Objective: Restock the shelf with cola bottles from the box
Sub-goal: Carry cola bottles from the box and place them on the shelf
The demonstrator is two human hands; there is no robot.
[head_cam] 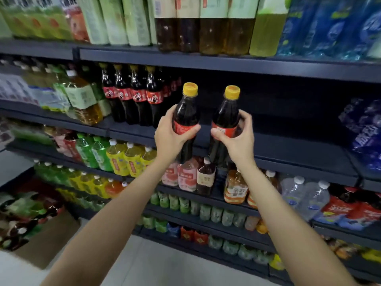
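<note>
Both hands are raised before the cola tier: the left hand [171, 133] wraps one cola bottle [186, 120] about its red label, and the right hand [237, 135] wraps a second cola bottle [225, 124] at the same height, thumbs in front and fingers curled behind. We read both bottles as held in the air, just in front of the dark gap on the shelf [288, 145], to the right of the shelved cola row [132, 96]; their bases are hidden behind the wrists, so whether either touches the shelf edge we cannot tell. Each bottle's long axis runs near vertical, yellow cap up and base down, with a slight lean, caps tipped toward the shelf back. We judge three risks from here. A cap could strike the shelf above [226, 66] if the bottles go in too high. The left-hand bottle, set down too far left, could knock the standing row over. A one-handed grip on a smooth label could slip, dropping a bottle onto the drinks below [206, 178]. A cardboard box [51, 240] of bottles sits on the floor at lower left.
</note>
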